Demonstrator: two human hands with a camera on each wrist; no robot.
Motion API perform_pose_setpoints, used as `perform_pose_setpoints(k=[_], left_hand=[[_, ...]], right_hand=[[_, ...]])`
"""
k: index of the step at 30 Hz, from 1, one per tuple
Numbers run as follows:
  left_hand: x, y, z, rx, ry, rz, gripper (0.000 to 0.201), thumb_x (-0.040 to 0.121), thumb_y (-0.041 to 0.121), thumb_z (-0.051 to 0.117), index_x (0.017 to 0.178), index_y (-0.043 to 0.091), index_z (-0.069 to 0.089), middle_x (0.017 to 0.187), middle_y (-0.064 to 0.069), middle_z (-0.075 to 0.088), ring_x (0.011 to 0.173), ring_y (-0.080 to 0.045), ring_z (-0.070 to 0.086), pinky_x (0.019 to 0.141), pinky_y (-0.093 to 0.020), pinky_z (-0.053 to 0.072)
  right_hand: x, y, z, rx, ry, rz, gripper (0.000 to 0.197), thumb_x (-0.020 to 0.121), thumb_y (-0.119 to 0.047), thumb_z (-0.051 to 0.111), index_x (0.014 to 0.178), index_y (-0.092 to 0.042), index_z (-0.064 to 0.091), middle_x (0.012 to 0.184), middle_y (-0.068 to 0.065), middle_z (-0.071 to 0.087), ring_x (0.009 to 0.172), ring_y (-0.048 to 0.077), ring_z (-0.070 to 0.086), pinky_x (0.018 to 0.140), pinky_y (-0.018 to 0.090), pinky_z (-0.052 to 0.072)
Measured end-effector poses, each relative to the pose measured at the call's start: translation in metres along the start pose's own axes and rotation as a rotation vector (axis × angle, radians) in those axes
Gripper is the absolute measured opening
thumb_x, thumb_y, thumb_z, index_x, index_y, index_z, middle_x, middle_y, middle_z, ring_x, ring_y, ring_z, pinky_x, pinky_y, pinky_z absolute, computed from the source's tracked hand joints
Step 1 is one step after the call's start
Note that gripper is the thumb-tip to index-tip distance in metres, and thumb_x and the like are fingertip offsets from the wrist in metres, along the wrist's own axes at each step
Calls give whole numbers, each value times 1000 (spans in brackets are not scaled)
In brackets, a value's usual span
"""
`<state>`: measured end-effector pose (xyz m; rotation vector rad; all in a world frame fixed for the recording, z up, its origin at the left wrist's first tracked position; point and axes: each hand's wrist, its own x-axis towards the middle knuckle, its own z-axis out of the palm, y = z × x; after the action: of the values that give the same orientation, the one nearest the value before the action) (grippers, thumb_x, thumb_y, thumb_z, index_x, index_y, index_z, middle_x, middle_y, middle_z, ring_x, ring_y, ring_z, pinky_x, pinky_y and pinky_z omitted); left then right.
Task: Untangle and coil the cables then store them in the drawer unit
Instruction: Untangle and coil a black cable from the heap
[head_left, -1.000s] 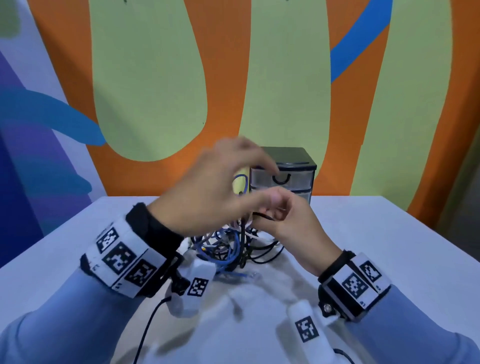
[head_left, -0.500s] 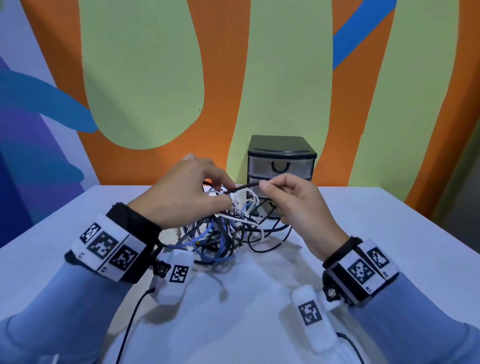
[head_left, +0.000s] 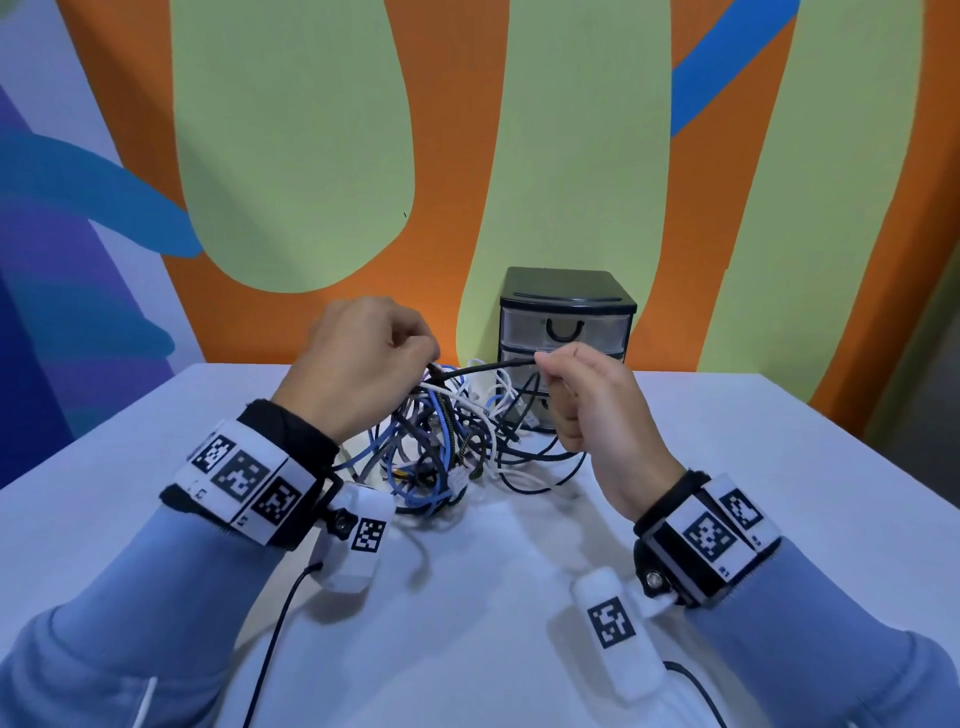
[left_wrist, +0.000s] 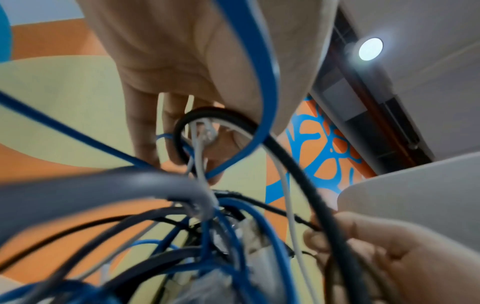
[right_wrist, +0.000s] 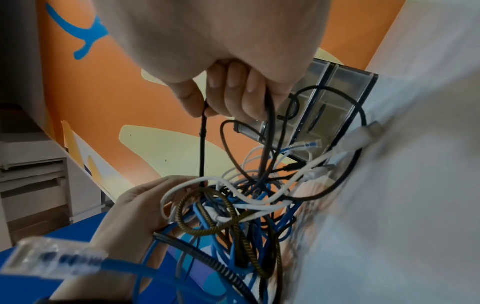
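A tangle of cables (head_left: 447, 441), blue, white, black and braided, hangs between my hands above the white table (head_left: 467, 597). My left hand (head_left: 363, 364) grips the top of the tangle, fingers curled round several strands (left_wrist: 197, 139). My right hand (head_left: 582, 395) pinches a black cable (head_left: 488, 368) that runs taut across to the left hand; the same black cable (right_wrist: 202, 144) shows in the right wrist view. Behind the hands stands the small black drawer unit (head_left: 566, 306) with its clear drawers shut.
The painted orange and green wall (head_left: 519, 156) rises right behind the drawer unit. The table's right edge (head_left: 857, 441) slants away at the right. White wrist-camera modules (head_left: 618, 629) and their black leads hang under both forearms.
Both hands have drawn apart and lowered a little. The black cable now stretches taut between them, and the tangle has lifted with the left hand.
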<state>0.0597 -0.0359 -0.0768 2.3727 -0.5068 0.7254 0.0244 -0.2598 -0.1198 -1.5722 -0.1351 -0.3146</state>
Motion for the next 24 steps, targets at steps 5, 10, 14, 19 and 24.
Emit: perform_pose_setpoints(k=[5,10,14,19,24], left_hand=[[3,-9,6,61,85,17,38,92,8,55,79,32,81,85,9,60,85,-21,59,77,-40,47],[-4,4,2,-139,-168,80,26,88,30,58,82,39,81,99,10,57,91,-6,55,72,-30,39],[-6,3,1,-16,-291,64,10,87,35,73,91,43,79,104,12,53,96,-2,48,73,-26,35],[-7,5,5,-28,-295,91,17,86,26,73,88,42,78,102,12,54,96,-4,49,71,-26,34],[-5,0,5,47,-261,80,6,91,39,74,90,43,78,99,11,56,89,-6,51,70,-31,35]], right_hand=[[-3,-4,1,4,6,2,38,100,-15,54,67,-20,37,59,-3,21,49,16,16,49,25,15],[-2,-4,-4,16,57,-27,27,102,-18,57,77,-13,49,63,0,27,52,15,20,46,25,20],[-1,-4,-4,-93,-93,-35,27,101,-16,58,84,-2,73,68,4,55,55,16,38,50,28,32],[-4,-2,-4,-322,-167,-172,31,86,-36,58,74,-16,78,85,26,68,65,24,44,64,39,38],[-1,-2,-4,-133,-127,-163,30,104,-13,54,85,-16,76,69,12,55,59,17,42,59,32,35]])
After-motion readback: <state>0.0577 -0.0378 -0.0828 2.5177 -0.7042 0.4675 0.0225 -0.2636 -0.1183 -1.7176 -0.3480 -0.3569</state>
